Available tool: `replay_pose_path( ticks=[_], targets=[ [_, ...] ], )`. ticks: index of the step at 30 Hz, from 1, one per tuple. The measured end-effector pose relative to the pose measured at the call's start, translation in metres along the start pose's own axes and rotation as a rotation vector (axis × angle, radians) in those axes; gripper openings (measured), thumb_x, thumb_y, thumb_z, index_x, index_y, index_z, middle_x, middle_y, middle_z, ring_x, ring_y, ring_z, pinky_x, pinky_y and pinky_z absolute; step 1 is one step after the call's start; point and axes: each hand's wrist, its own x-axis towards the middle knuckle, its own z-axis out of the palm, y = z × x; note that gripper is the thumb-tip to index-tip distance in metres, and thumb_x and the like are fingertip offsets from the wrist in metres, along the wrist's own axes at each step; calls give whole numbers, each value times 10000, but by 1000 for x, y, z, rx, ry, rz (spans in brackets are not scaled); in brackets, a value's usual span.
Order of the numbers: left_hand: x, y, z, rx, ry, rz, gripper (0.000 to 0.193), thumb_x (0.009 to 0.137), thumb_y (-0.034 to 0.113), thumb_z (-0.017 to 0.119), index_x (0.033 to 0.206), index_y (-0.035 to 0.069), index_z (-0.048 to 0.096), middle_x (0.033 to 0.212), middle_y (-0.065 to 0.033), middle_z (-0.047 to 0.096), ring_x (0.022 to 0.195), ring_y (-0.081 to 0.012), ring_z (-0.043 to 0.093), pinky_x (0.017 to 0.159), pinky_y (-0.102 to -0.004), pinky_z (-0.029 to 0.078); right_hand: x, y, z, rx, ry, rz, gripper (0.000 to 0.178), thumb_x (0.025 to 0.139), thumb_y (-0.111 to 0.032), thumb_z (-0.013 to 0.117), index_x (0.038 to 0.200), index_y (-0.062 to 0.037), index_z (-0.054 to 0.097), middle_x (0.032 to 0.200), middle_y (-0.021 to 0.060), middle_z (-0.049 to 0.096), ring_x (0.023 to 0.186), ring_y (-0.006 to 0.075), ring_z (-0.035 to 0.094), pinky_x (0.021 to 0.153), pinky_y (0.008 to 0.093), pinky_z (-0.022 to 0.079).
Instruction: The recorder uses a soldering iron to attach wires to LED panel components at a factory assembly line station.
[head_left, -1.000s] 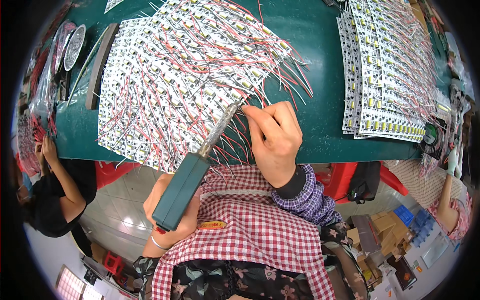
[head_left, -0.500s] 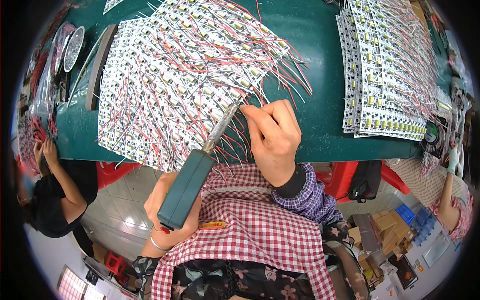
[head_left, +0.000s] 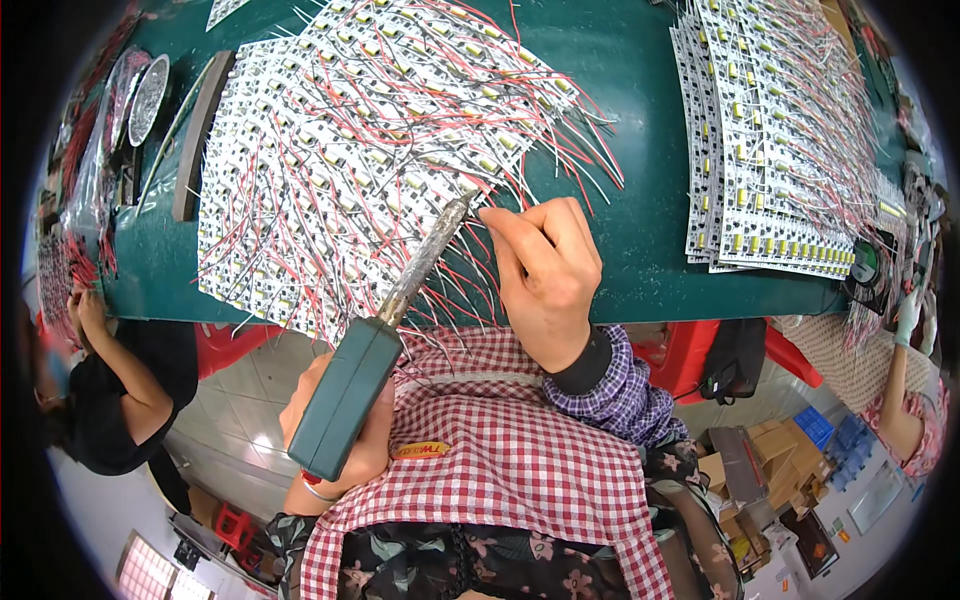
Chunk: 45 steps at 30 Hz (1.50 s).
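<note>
Green table (head_left: 645, 275) below, with a pile of white circuit boards (head_left: 365, 160) trailing red and white wires (head_left: 575, 150), and another stack (head_left: 745, 150) to the right. The left hand (head_left: 371, 440) is wrapped around a soldering iron (head_left: 370, 350), its tip near the right hand (head_left: 550, 270), whose thumb and finger are pinched together; anything between them is too small to tell.
</note>
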Motion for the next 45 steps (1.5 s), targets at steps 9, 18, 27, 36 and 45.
replay_pose_path(
  ticks=[9,18,27,36,45],
  targets=[
    [-1,-3,3,-62,5,-29,323,728,-48,792,1045,-47,732,1034,-229,710,840,-372,720,726,-383,579,2,-1,0,-5,28,-10,244,751,78,753,971,-23,729,796,70,513,750,252,544,627,380,455],
    [-2,-4,2,-153,-2,-134,321,771,-33,785,1086,-48,726,1100,-247,703,937,-374,720,818,-390,575,19,-5,-17,-1,18,106,221,801,62,745,1005,-20,725,840,84,507,796,264,524,685,384,444],
    [3,-8,5,-107,25,-72,335,767,-28,790,1095,-45,727,1114,-253,702,955,-378,719,836,-397,575,13,1,-6,-32,-45,39,229,779,75,741,999,9,741,805,78,498,782,256,525,673,379,442],
    [8,-1,4,-126,38,-61,332,765,-23,795,1091,-44,732,1108,-253,705,932,-373,722,809,-391,575,17,-4,-13,-30,-29,62,235,785,71,744,1011,7,737,810,72,509,776,256,526,680,384,449],
    [10,-1,6,-117,28,-62,330,755,-29,794,1080,-42,737,1104,-251,710,909,-372,722,792,-387,576,8,4,-6,-59,-52,19,219,781,51,750,991,-14,742,814,59,514,775,243,529,679,375,422]
  ],
)
